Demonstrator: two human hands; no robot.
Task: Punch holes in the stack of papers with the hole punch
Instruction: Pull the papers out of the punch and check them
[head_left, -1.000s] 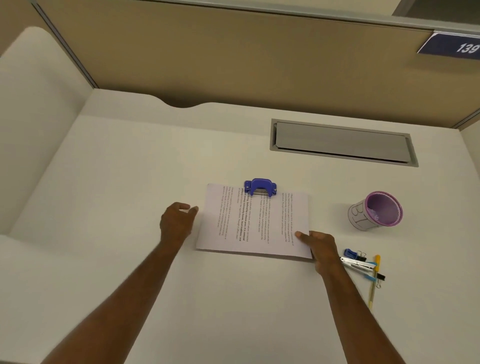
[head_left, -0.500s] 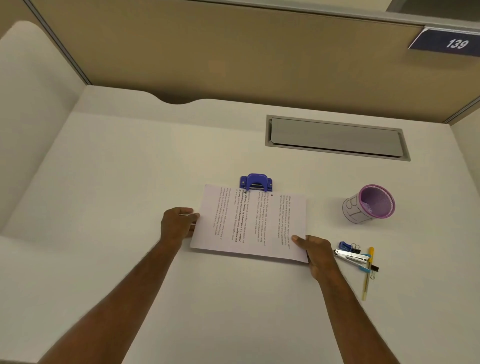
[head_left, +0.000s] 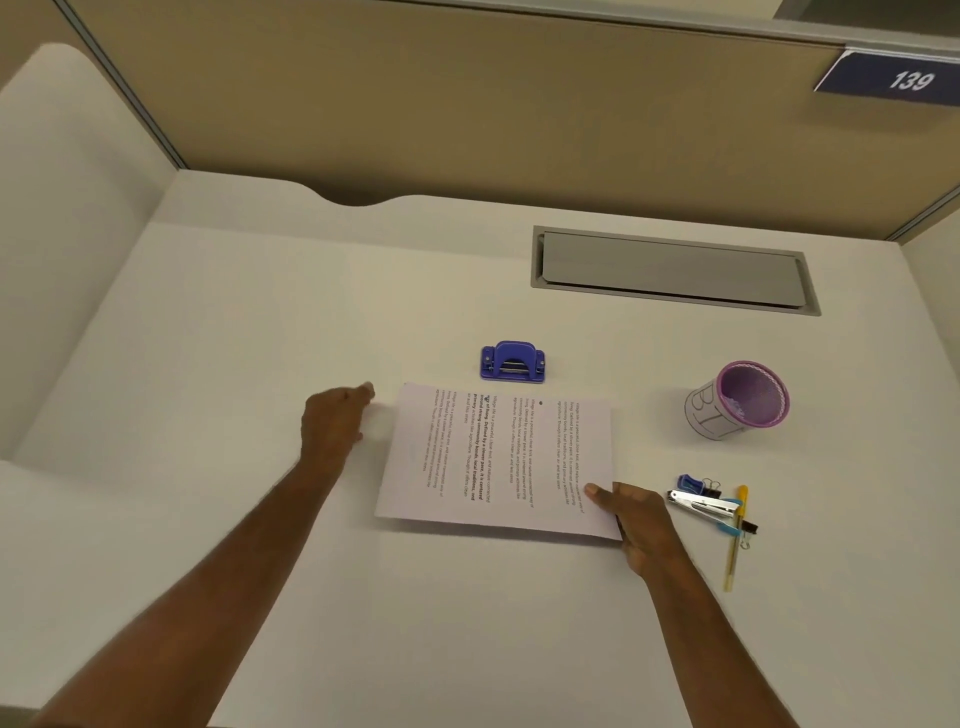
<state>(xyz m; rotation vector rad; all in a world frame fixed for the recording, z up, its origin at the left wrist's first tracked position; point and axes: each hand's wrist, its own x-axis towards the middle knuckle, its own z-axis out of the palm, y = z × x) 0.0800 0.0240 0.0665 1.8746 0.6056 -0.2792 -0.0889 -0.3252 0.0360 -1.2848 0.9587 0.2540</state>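
Papers (head_left: 498, 457), a printed stack turned sideways, lie on the white bench (head_left: 260, 332) in front of us, just clear of the blue hole punch (head_left: 512, 361), which sits beyond their far edge and apart from them; one small punched hole shows near that far edge; our right hand (head_left: 631, 512) pinches the stack's near right corner, thumb on top and fingers curled under; our left hand (head_left: 332, 423) hovers just off the stack's left edge, blurred, with fingers loosely curled and holding nothing; to the right we see a purple mesh cup (head_left: 740, 400) tipped toward us; near it lie a stapler (head_left: 701, 506), a yellow pen (head_left: 735, 540) and some binder clips (head_left: 698, 486); a grey cable hatch (head_left: 672, 270) is set into the bench further back.
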